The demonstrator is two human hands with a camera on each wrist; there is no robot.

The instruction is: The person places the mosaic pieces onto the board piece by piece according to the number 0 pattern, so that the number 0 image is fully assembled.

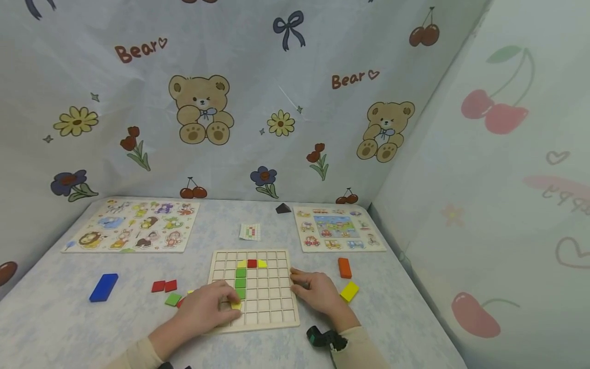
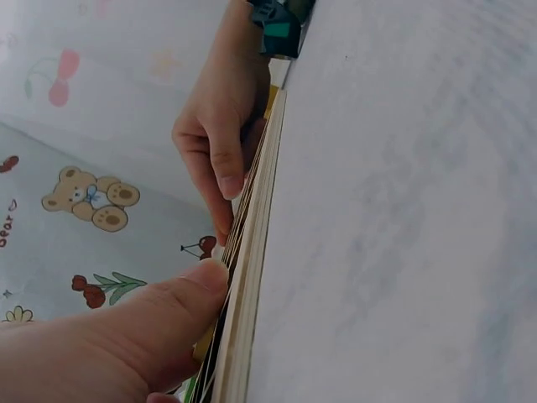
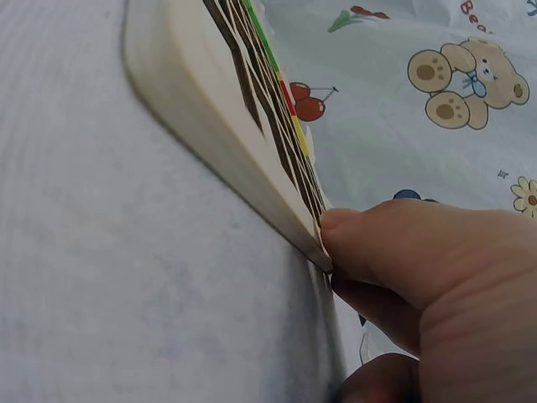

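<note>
A wooden grid board point(image 1: 272, 302) lies flat on the table. In its upper rows a red tile point(image 1: 252, 263) sits between two yellow pieces, with a column of green tiles point(image 1: 240, 283) running down below the left one. At the foot of that column, my left hand point(image 1: 207, 305) pinches a yellow tile point(image 1: 236, 306) between thumb and fingers over the board. My right hand point(image 1: 318, 292) holds the board's right edge. Seen in the right wrist view, the thumb point(image 3: 377, 243) rests on that edge; the other fingers are partly hidden.
Loose red tiles point(image 1: 158, 286) and a green tile point(image 1: 173, 299) lie left of the board, some partly behind my left hand. A blue block point(image 1: 103, 287), orange block point(image 1: 344, 268) and yellow block point(image 1: 350, 291) flank it. Behind stand a pattern card point(image 1: 250, 232), animal puzzle point(image 1: 133, 225) and vehicle puzzle point(image 1: 338, 229).
</note>
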